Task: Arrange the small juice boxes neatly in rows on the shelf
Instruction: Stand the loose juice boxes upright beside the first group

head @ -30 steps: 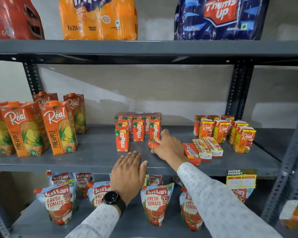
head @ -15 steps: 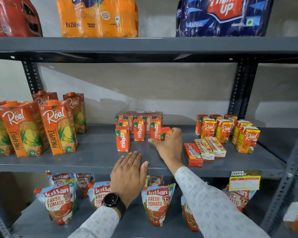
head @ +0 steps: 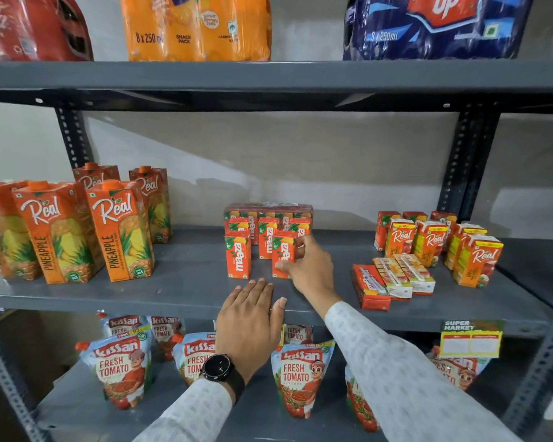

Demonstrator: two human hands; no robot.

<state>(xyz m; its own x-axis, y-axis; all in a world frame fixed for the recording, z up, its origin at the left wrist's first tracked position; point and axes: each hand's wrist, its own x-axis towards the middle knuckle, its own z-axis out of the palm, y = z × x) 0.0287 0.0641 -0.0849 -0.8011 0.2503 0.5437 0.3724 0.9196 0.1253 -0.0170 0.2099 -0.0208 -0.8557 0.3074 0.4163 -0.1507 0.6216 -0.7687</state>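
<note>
On the grey middle shelf [head: 173,282] stand several small orange Maaza juice boxes. One Maaza box [head: 283,253] is upright in the front row, and my right hand [head: 310,266] grips its right side. Another front-row Maaza box [head: 238,255] stands just to its left, with more Maaza boxes [head: 267,223] behind. My left hand [head: 248,323] rests flat with fingers spread on the shelf's front edge. To the right stand small Real juice boxes [head: 431,242]. Three small boxes [head: 393,280] lie flat in front of them.
Large Real pineapple cartons [head: 118,231] fill the shelf's left side. Kissan tomato pouches [head: 297,378] stand on the lower shelf. Soft-drink multipacks [head: 195,27] sit on the top shelf. A dark upright post [head: 466,164] and a price tag [head: 471,338] are at the right.
My right hand picked up a Maaza box that lay on its side, lifted it, and now holds it upright in the front row. My left hand stayed on the shelf edge.
</note>
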